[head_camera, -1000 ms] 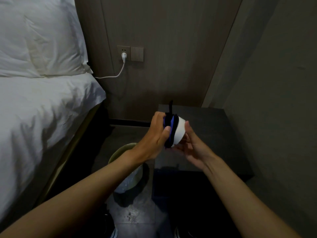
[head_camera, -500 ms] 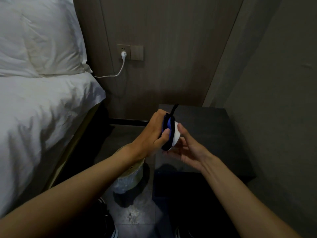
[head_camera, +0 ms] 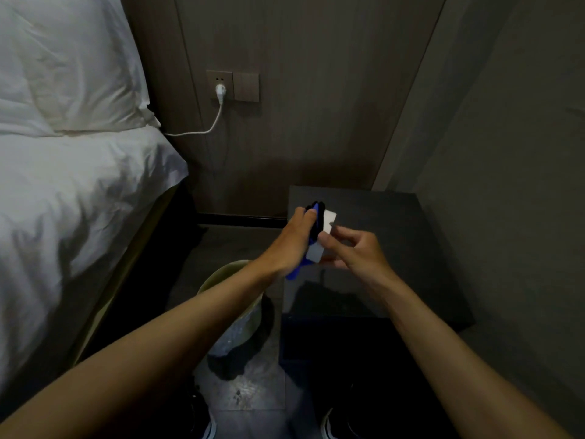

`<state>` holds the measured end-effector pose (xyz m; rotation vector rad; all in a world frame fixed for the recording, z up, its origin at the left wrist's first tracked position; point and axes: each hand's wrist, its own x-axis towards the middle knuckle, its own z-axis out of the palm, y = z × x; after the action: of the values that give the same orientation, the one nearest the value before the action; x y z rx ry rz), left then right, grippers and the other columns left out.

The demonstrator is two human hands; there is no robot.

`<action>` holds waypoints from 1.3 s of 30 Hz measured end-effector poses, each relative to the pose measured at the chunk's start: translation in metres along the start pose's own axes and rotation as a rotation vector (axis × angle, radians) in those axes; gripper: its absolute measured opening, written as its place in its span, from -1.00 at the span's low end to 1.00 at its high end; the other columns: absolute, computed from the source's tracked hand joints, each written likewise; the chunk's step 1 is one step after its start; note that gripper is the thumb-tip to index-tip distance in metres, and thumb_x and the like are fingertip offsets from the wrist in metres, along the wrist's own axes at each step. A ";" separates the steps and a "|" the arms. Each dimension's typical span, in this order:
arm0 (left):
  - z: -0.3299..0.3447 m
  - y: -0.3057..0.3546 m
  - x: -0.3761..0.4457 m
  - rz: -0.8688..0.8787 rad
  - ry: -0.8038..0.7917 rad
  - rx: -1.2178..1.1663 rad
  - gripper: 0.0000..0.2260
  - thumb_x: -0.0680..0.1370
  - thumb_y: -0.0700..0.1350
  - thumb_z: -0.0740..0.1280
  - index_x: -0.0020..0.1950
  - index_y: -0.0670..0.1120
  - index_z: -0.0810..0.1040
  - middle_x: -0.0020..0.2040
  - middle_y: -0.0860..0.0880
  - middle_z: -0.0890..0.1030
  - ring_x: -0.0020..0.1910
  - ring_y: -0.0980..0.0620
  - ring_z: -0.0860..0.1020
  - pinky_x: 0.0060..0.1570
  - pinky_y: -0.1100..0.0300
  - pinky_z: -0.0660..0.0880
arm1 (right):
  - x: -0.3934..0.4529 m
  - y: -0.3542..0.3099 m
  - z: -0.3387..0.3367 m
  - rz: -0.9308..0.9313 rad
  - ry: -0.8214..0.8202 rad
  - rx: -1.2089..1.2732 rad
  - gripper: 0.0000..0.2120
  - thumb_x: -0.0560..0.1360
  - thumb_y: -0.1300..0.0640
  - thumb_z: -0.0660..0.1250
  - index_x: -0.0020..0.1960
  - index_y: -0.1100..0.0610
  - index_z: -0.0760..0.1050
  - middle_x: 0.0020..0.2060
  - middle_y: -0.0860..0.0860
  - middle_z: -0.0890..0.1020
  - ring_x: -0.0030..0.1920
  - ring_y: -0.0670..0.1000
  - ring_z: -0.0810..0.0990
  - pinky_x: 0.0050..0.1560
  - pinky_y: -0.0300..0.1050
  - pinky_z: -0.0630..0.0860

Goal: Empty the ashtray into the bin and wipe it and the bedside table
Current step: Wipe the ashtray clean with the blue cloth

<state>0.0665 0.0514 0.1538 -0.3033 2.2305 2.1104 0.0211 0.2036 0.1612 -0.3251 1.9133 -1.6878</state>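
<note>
Ashtray (head_camera: 327,221) held on edge above the dark surface (head_camera: 395,255): right hand (head_camera: 354,251) pinches its rim, left hand (head_camera: 292,240) grips a blue cloth (head_camera: 311,231) against it. Risk: hard rubbing could twist the ashtray loose; the bin (head_camera: 237,305) stands below.

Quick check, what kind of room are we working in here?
Most likely a hotel bedroom: a bed made up in white linen with a pillow, a dark bedside table against a panelled wall, and a small lined bin.

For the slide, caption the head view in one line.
Left hand rubs a blue cloth against the white ashtray held by the right hand, above the bedside table.
</note>
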 end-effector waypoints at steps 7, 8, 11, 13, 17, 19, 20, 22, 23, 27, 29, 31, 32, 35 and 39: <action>0.012 0.005 0.023 -0.305 -0.004 -0.208 -0.61 0.68 0.18 0.03 0.06 -0.05 0.52 -0.15 -0.10 0.61 -0.21 -0.02 0.56 -0.16 0.11 0.51 | 0.016 0.010 -0.026 -0.238 0.069 -0.509 -0.09 0.19 -0.05 0.66 0.45 0.11 0.39 0.14 -0.10 0.46 0.08 -0.03 0.58 -0.01 -0.16 0.63; 0.012 0.004 0.025 -0.356 -0.004 -0.215 -0.59 0.67 0.19 0.05 0.07 -0.07 0.54 -0.15 -0.11 0.62 -0.21 -0.03 0.57 -0.15 0.11 0.51 | 0.018 0.012 -0.030 -0.256 0.063 -0.583 -0.04 0.16 -0.09 0.66 0.46 0.10 0.38 0.14 -0.12 0.44 0.11 -0.04 0.57 0.03 -0.11 0.64; 0.010 -0.004 0.037 -0.517 -0.001 -0.245 -0.52 0.63 0.26 0.11 0.08 -0.10 0.59 -0.16 -0.14 0.67 -0.19 -0.06 0.60 -0.14 0.09 0.53 | 0.023 0.016 -0.042 -0.343 0.043 -0.802 -0.01 0.13 -0.22 0.63 0.47 0.02 0.37 0.16 -0.16 0.42 0.14 -0.07 0.52 0.10 -0.01 0.62; 0.011 -0.011 0.045 -0.595 -0.030 -0.287 -0.45 0.59 0.32 0.15 0.15 -0.13 0.61 -0.05 -0.18 0.69 -0.09 -0.11 0.62 -0.06 0.06 0.55 | 0.027 0.017 -0.049 -0.362 0.013 -0.879 0.02 0.14 -0.26 0.62 0.50 0.02 0.35 0.20 -0.15 0.40 0.16 -0.05 0.52 0.13 0.00 0.61; 0.022 -0.020 0.056 -0.623 -0.054 -0.264 -0.52 0.61 0.26 0.19 0.07 -0.14 0.62 -0.13 -0.17 0.71 -0.15 -0.11 0.64 -0.11 0.07 0.57 | 0.034 0.019 -0.064 -0.316 -0.010 -0.989 0.01 0.16 -0.26 0.62 0.51 0.00 0.32 0.24 -0.17 0.38 0.20 -0.06 0.48 0.19 -0.01 0.57; 0.030 -0.024 0.063 -0.591 -0.009 -0.186 -0.58 0.64 0.20 0.18 0.02 -0.13 0.60 -0.26 -0.12 0.71 -0.24 -0.06 0.63 -0.17 0.10 0.57 | 0.037 0.025 -0.071 -0.305 -0.001 -1.012 -0.02 0.18 -0.26 0.61 0.50 -0.01 0.32 0.23 -0.17 0.36 0.21 -0.08 0.45 0.18 -0.07 0.55; 0.033 -0.027 0.067 -0.567 0.013 -0.143 -0.60 0.65 0.18 0.17 0.01 -0.12 0.59 -0.30 -0.09 0.70 -0.27 -0.03 0.63 -0.20 0.13 0.56 | 0.038 0.028 -0.074 -0.302 0.005 -1.016 -0.04 0.19 -0.26 0.60 0.48 -0.02 0.33 0.23 -0.17 0.36 0.21 -0.08 0.45 0.17 -0.10 0.54; 0.037 -0.034 0.076 -0.525 0.035 -0.124 -0.68 0.66 0.11 0.20 0.01 -0.09 0.61 -0.27 -0.06 0.72 -0.23 0.00 0.65 -0.17 0.16 0.57 | 0.041 0.034 -0.081 -0.285 0.027 -0.999 -0.07 0.19 -0.28 0.59 0.46 -0.04 0.33 0.21 -0.17 0.35 0.19 -0.09 0.44 0.15 -0.12 0.52; 0.039 -0.036 0.081 -0.511 0.057 -0.108 -0.72 0.65 0.07 0.22 0.01 -0.09 0.62 -0.21 -0.08 0.73 -0.18 -0.02 0.65 -0.14 0.15 0.57 | 0.043 0.037 -0.085 -0.273 0.040 -0.983 -0.08 0.20 -0.27 0.59 0.45 -0.04 0.33 0.21 -0.15 0.34 0.19 -0.09 0.44 0.15 -0.12 0.52; 0.038 -0.045 0.099 -0.377 0.209 0.069 -0.83 0.57 -0.09 0.32 0.01 -0.12 0.67 -0.04 -0.14 0.67 -0.12 -0.07 0.61 -0.12 0.09 0.53 | 0.053 0.051 -0.099 -0.244 0.090 -0.959 -0.13 0.22 -0.23 0.60 0.42 -0.07 0.31 0.22 -0.09 0.32 0.19 -0.03 0.44 0.14 -0.12 0.48; 0.039 -0.051 0.109 -0.285 0.204 0.140 -0.84 0.57 -0.14 0.33 -0.01 -0.07 0.72 -0.03 -0.04 0.68 -0.04 -0.01 0.61 0.00 0.11 0.55 | 0.062 0.059 -0.106 -0.204 0.097 -0.940 -0.13 0.24 -0.21 0.59 0.44 -0.10 0.27 0.23 -0.05 0.34 0.23 0.00 0.42 0.17 -0.10 0.45; 0.044 -0.057 0.118 -0.202 0.216 0.242 -0.86 0.55 -0.11 0.37 -0.09 0.00 0.74 -0.11 0.03 0.70 -0.07 0.06 0.63 -0.01 0.18 0.55 | 0.072 0.067 -0.111 -0.173 0.102 -1.002 -0.08 0.27 -0.21 0.57 0.49 -0.09 0.20 0.29 -0.01 0.35 0.30 0.02 0.35 0.22 -0.08 0.42; 0.048 -0.060 0.122 -0.167 0.234 0.290 -0.87 0.54 -0.04 0.40 -0.14 0.01 0.73 -0.18 0.05 0.69 -0.14 0.12 0.63 -0.12 0.26 0.52 | 0.077 0.071 -0.114 -0.162 0.113 -1.039 -0.06 0.28 -0.21 0.56 0.52 -0.08 0.17 0.32 0.00 0.35 0.34 0.03 0.32 0.25 -0.04 0.41; 0.061 -0.068 0.137 -0.119 0.263 0.474 -0.75 0.50 0.17 0.43 -0.22 0.03 0.69 -0.32 0.08 0.66 -0.30 0.19 0.61 -0.30 0.30 0.46 | 0.091 0.078 -0.121 -0.127 0.149 -1.050 -0.02 0.28 -0.19 0.57 0.55 -0.05 0.14 0.36 0.01 0.34 0.38 0.07 0.29 0.31 0.04 0.41; 0.074 -0.079 0.161 -0.076 0.275 0.752 -0.86 0.47 0.10 0.46 -0.19 0.06 0.68 -0.28 0.10 0.65 -0.26 0.17 0.58 -0.28 0.20 0.49 | 0.107 0.092 -0.131 -0.115 0.204 -0.969 -0.06 0.21 -0.13 0.62 0.44 -0.03 0.20 0.30 -0.01 0.42 0.31 0.06 0.36 0.21 0.03 0.49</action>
<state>-0.0839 0.1041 0.0432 -0.6269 2.8934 1.1086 -0.1219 0.2720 0.0521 -0.6401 2.8037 -0.7407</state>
